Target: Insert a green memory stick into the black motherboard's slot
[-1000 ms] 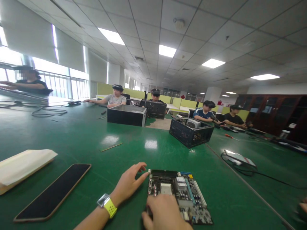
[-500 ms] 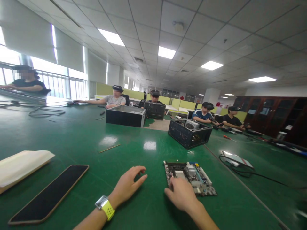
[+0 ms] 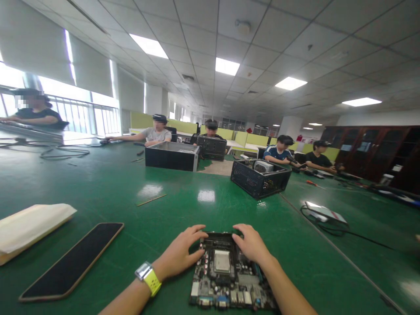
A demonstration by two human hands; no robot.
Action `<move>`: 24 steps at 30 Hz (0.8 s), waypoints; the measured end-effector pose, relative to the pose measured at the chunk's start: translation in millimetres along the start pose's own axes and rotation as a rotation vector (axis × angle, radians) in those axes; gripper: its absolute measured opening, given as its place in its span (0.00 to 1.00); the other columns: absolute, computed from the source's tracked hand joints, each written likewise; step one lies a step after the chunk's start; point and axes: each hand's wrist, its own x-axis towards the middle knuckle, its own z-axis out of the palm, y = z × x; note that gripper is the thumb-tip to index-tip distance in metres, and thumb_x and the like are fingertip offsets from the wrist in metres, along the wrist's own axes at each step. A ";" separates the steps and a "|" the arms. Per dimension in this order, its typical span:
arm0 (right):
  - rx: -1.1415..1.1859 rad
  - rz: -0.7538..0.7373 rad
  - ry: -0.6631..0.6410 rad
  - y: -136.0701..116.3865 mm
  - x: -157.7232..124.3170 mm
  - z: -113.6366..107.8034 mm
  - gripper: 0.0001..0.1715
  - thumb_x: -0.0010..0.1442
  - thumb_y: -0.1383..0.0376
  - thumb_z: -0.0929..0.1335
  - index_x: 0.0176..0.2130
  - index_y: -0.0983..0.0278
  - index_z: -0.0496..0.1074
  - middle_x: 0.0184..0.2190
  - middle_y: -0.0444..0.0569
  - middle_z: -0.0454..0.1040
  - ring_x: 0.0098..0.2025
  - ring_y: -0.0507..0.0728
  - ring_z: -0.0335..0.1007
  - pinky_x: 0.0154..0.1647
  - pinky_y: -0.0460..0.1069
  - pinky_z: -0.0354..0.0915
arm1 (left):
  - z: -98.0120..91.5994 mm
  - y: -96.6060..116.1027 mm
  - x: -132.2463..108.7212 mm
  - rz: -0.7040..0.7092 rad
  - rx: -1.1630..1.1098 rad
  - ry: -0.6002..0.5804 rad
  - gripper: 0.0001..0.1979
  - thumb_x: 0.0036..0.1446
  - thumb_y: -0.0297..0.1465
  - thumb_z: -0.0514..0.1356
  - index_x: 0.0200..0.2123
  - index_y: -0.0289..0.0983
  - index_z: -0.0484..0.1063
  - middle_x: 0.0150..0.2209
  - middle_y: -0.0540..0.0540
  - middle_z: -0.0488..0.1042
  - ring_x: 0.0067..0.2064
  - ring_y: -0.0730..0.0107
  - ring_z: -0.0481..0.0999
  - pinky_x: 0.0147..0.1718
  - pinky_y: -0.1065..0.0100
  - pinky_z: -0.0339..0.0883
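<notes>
A motherboard (image 3: 226, 282) lies on the green table right in front of me, its coloured port row toward me and a pale square chip (image 3: 222, 261) near its middle. My left hand (image 3: 179, 253), a yellow-strapped watch (image 3: 148, 278) on its wrist, is at the far left corner. Its thumb and fingers are apart, the tips at or touching the board's edge. My right hand (image 3: 253, 246) has the far right corner between its thumb and fingers, and its forearm covers part of the board's right side.
Left of me lie a dark flat pad (image 3: 74, 262) and a cream-coloured packet (image 3: 34, 229). Ahead stand two computer cases, one open with a power unit (image 3: 260, 179), one boxy (image 3: 172, 156). A cabled device (image 3: 324, 213) sits at right. Several people sit across the table.
The motherboard has moved left and toward me and been turned, so its ports now face me. My right hand has shifted to its far corner; my left hand has come up to its left edge.
</notes>
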 end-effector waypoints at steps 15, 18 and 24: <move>0.108 -0.014 -0.023 -10.2 -6.2 13.3 0.12 0.55 0.63 0.64 0.35 0.61 0.75 0.35 0.46 0.76 0.40 0.55 0.69 0.44 0.48 0.59 | -10.5 4.5 1.1 0.022 0.094 0.033 0.08 0.51 0.28 0.59 0.37 0.40 0.73 0.40 0.48 0.73 0.43 0.62 0.69 0.43 0.65 0.63; 0.122 -0.027 -0.006 -9.1 -6.6 14.8 0.12 0.55 0.63 0.64 0.34 0.61 0.76 0.34 0.46 0.77 0.40 0.55 0.69 0.44 0.48 0.60 | -9.5 3.8 0.9 0.019 0.101 0.050 0.07 0.51 0.28 0.60 0.36 0.39 0.73 0.39 0.47 0.72 0.43 0.62 0.69 0.43 0.65 0.63; 0.167 -0.048 -0.004 -6.6 -6.3 16.6 0.11 0.54 0.63 0.64 0.34 0.61 0.77 0.33 0.46 0.77 0.37 0.55 0.69 0.41 0.47 0.60 | -7.8 1.3 1.2 0.025 0.106 0.064 0.06 0.53 0.29 0.59 0.36 0.39 0.73 0.39 0.47 0.72 0.42 0.63 0.69 0.43 0.65 0.64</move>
